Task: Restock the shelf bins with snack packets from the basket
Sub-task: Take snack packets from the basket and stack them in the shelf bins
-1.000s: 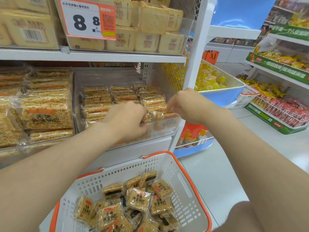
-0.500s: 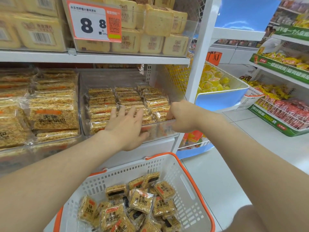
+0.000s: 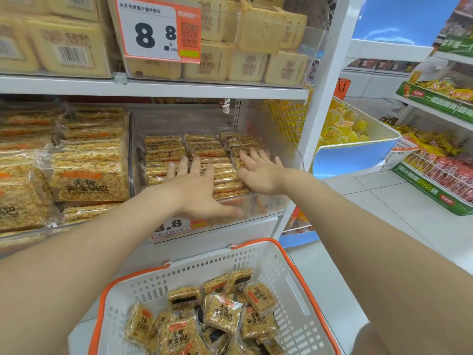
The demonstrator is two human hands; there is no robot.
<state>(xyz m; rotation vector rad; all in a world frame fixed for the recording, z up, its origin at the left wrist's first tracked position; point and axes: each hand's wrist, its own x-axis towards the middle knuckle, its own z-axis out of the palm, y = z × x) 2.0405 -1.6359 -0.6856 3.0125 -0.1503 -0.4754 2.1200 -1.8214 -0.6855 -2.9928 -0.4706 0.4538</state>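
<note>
A clear shelf bin (image 3: 273,204) on the middle shelf holds three rows of golden rice-crisp snack packets (image 3: 163,149). My left hand (image 3: 197,188) lies flat on the front packets of the left and middle rows, fingers spread, thumb along the bin's front wall. My right hand (image 3: 258,170) rests flat with straight fingers on the right row. Neither hand holds a packet. Below, a white basket with orange rim (image 3: 289,275) contains several loose packets of the same snack (image 3: 222,312).
A neighbouring bin (image 3: 89,175) at left is full of larger packets. The upper shelf (image 3: 153,89) carries pale biscuit packs behind an 8.8 price tag (image 3: 157,32). A blue tub of yellow jelly cups (image 3: 358,155) and green-fronted racks (image 3: 430,196) stand to the right across a tiled aisle.
Both hands went from curled over the front packets to flat with spread fingers on top of the rows. The right hand moved deeper into the bin.
</note>
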